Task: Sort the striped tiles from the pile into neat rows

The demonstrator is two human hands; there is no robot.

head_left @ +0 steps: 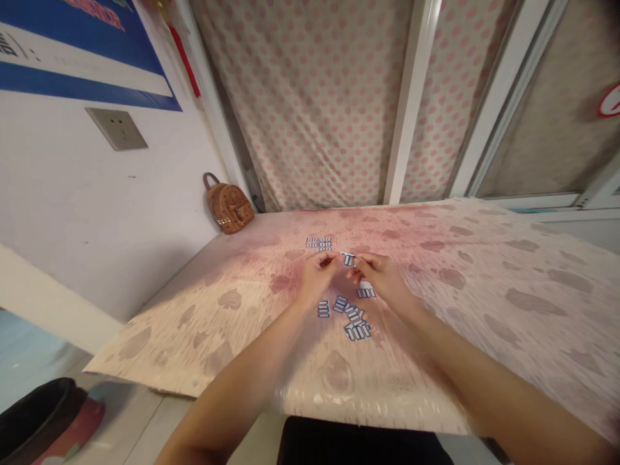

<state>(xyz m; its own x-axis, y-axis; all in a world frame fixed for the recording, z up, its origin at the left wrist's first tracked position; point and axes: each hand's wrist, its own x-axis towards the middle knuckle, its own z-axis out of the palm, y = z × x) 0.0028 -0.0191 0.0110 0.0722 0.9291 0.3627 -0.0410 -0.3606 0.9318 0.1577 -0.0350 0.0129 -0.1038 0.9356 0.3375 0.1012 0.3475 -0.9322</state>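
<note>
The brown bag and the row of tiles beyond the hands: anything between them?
Nothing; the head view shows only bare tablecloth between the bag and the tile row.

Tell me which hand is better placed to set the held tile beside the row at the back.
Probably the left hand. Both hands pinch the tile, but the left sits just below the row, while the right hand lies farther to the side.
</note>
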